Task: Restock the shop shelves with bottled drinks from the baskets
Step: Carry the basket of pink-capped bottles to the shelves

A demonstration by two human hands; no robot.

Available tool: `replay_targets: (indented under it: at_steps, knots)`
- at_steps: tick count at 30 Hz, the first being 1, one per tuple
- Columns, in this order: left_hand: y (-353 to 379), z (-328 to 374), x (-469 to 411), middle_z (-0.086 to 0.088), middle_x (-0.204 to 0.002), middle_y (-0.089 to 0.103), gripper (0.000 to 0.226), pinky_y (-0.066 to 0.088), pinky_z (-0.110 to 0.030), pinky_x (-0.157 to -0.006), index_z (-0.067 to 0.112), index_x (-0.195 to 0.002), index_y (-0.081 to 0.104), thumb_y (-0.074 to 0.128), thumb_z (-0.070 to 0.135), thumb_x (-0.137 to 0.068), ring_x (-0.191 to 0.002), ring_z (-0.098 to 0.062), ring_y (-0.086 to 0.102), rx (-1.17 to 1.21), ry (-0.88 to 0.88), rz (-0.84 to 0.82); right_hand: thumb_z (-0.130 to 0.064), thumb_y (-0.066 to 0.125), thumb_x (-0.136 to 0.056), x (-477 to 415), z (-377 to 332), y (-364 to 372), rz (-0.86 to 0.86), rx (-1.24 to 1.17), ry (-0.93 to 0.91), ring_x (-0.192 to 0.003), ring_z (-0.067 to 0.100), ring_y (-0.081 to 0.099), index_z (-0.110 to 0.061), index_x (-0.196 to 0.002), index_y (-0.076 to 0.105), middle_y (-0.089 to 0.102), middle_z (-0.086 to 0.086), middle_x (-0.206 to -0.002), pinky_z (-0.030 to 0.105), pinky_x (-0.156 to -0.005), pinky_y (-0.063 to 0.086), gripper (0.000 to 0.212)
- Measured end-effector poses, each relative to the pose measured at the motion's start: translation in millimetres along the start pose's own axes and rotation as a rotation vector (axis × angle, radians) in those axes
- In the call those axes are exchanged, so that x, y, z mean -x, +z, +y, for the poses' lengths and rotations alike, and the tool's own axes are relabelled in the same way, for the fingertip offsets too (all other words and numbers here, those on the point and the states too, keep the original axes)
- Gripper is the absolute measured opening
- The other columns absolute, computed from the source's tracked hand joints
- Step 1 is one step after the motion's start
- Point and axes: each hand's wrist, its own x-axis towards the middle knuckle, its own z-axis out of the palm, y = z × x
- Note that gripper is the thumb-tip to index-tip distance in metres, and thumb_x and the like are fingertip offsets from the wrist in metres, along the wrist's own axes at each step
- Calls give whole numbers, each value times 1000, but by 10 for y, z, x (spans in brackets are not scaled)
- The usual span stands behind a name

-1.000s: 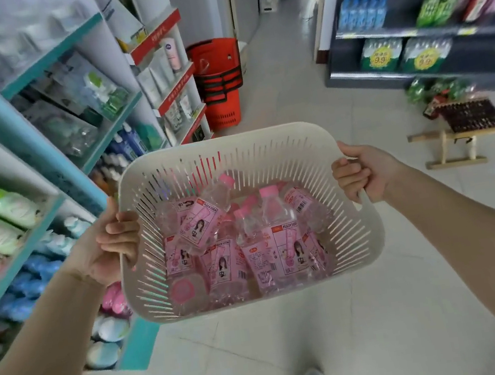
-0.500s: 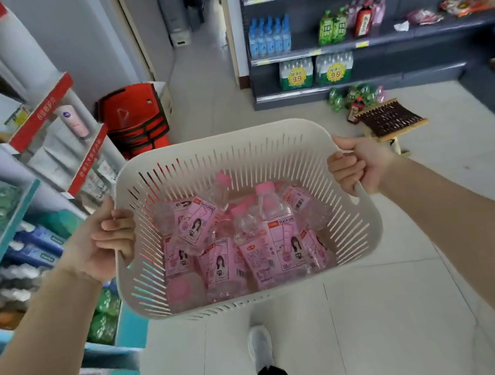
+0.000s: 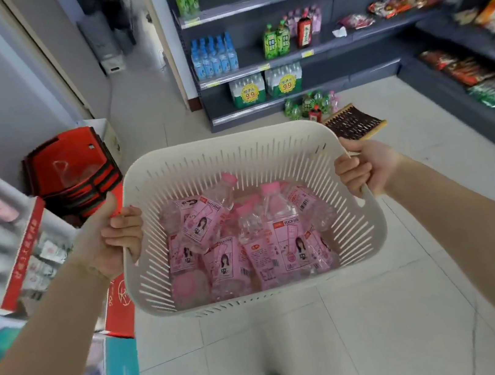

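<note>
I carry a cream slotted plastic basket point(image 3: 228, 154) in front of me at waist height. Several pink peach soda bottles point(image 3: 285, 236) with pink caps lie jumbled inside it. My left hand point(image 3: 112, 236) grips the basket's left rim, fingers curled over the edge. My right hand point(image 3: 362, 170) grips the right rim the same way. Ahead stands a dark grey drinks shelf point(image 3: 327, 43) holding blue-labelled bottles point(image 3: 213, 54), green bottles point(image 3: 277, 40) and packs of water.
A stack of red shopping baskets point(image 3: 74, 174) stands on the floor at left. Green bottles point(image 3: 307, 104) and a small wooden stool point(image 3: 354, 123) sit on the tiles before the dark shelf. Toiletry shelves point(image 3: 24, 252) line my left, snack shelves point(image 3: 484, 62) my right.
My view has swung right and moved forward along the aisle. The dark drinks shelf is now nearer and more central. Both hands keep the same grip on the basket.
</note>
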Motion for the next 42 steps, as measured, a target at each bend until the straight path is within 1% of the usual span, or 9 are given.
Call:
replay_targets:
  at_steps: [7,12,15,20,23,29,33,39,42]
  knots:
    - [-82,704,-509,8,-71,40,59,39,-16,-53,1,-100,55,33,55,-95,-47,4,31,16,-64,-32,-52,45,-80,-336,-529,-37,-20,-11,-34,-23,2,29,-17,-44,45,36,-9,-36,12,-26,19,50]
    - [-170,1105,-1004,7,-72,43,73,39,-16,-52,1,-98,56,27,67,-91,-47,4,31,37,-70,3,-57,36,-93,-707,-1083,-259,-4,8,-24,-24,2,28,-17,-43,46,36,-10,-36,11,-26,18,65]
    - [-228,1309,-1310,6,-75,43,81,39,-16,-52,1,-99,56,24,74,-86,-47,4,30,51,-72,-9,-57,37,-93,-901,-1456,-378,-10,6,-17,-24,2,28,-18,-45,46,37,-10,-37,11,-26,18,63]
    - [-225,1707,-1954,6,-77,43,87,38,-17,-50,4,-101,57,25,82,-81,-47,5,26,-43,-58,-41,-56,38,-93,-1168,-2201,-597,-33,49,-16,-24,1,28,-18,-45,46,36,-11,-36,11,-25,18,62]
    - [-227,1914,-2276,5,-76,43,84,36,-16,-48,3,-100,57,26,79,-82,-47,5,25,-10,-42,-64,-55,39,-89,-1309,-2620,-687,-45,89,-30,-23,2,28,-18,-44,44,36,-10,-35,11,-24,18,58]
    - [-328,2341,-2841,4,-77,43,77,34,-17,-49,1,-100,56,21,68,-91,-49,5,25,18,-19,-22,-56,35,-92,-1609,-3277,-905,-34,85,-34,-22,3,29,-18,-45,44,36,-9,-35,11,-24,20,61]
    - [-484,2717,-3240,4,-77,44,79,34,-17,-50,0,-98,56,15,67,-90,-48,4,26,44,-37,-4,-54,43,-81,-1832,-3589,-1036,-39,94,-49,-23,3,29,-17,-44,48,37,-9,-35,11,-25,20,53]
    - [-871,3412,-3851,4,-77,44,57,35,-16,-50,1,-97,56,31,51,-96,-48,5,27,35,-97,-47,-57,33,-94,-2389,-4050,-1276,26,20,-57,-24,2,28,-16,-44,51,36,-10,-36,12,-24,21,68]
    - [-1063,3843,-4139,4,-77,44,52,35,-16,-50,1,-99,57,36,49,-96,-48,4,27,34,-122,-51,-54,36,-93,-2727,-4390,-1300,82,2,-55,-24,2,27,-16,-44,50,35,-9,-35,10,-27,17,63]
